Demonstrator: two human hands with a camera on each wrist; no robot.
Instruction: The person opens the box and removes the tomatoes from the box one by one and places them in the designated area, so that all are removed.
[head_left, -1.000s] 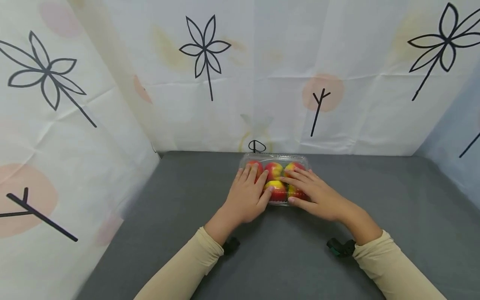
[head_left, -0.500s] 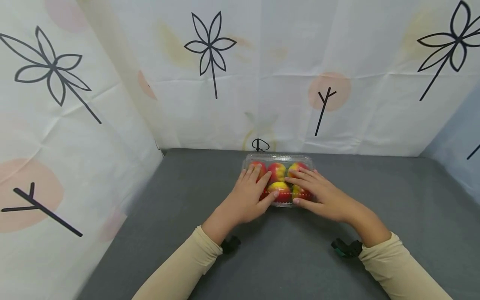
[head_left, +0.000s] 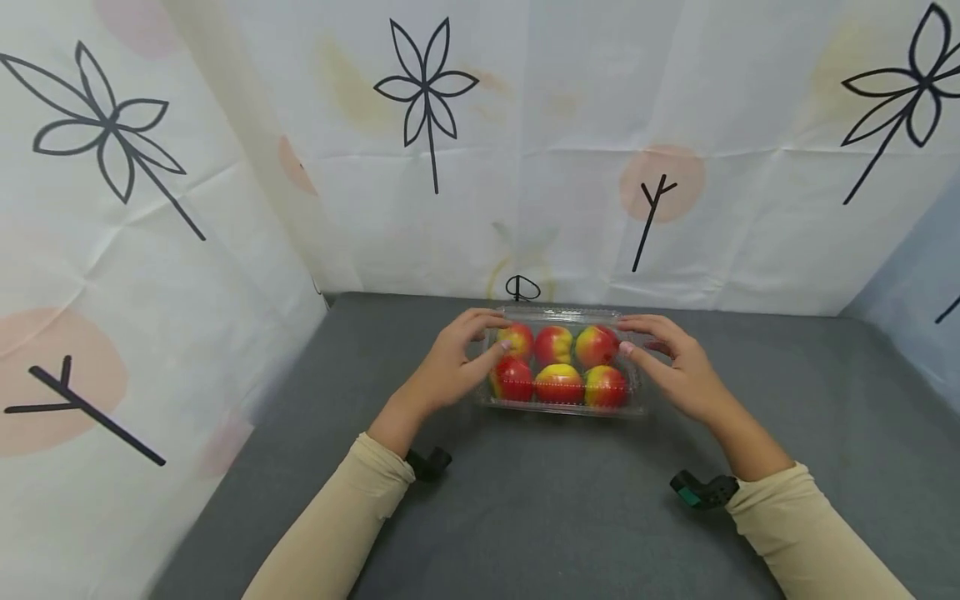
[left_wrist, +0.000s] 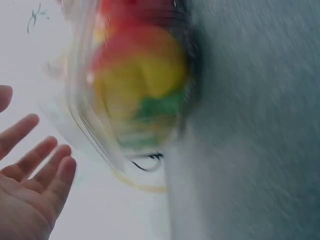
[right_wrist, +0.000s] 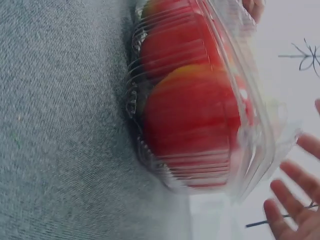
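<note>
**Clear plastic clamshell box of six red-and-yellow fruits: position and hand contact**

The clear plastic clamshell box (head_left: 562, 367) sits on the grey felt table surface (head_left: 570, 517), at the far middle of the table, close to the white cloth backdrop printed with black flower outlines (head_left: 525, 167). I count six round red-and-yellow fruits (head_left: 558, 382) inside it, in two rows of three. The lid lies over them; I cannot tell whether it is latched.

The left hand (head_left: 448, 367) is at the box's left end. Its fingers are spread and gently bent, reaching along the far left corner, with the thumb towards the near side. From the head view it appears to touch the box edge. The left wrist view, which is blurred, shows the fingers (left_wrist: 35, 165) relaxed and apart from the plastic wall (left_wrist: 100, 135), so I cannot confirm a grip.

The right hand (head_left: 675, 367) mirrors it at the right end, fingers extended over the far right corner, thumb pointing towards the box. In the right wrist view the fingertips (right_wrist: 295, 200) stand just beside the lid rim (right_wrist: 260, 150), loosely spread, holding nothing.

Both sleeves are cream-coloured (head_left: 810, 533). A small black wrist mount shows under each forearm (head_left: 701, 490).
</note>
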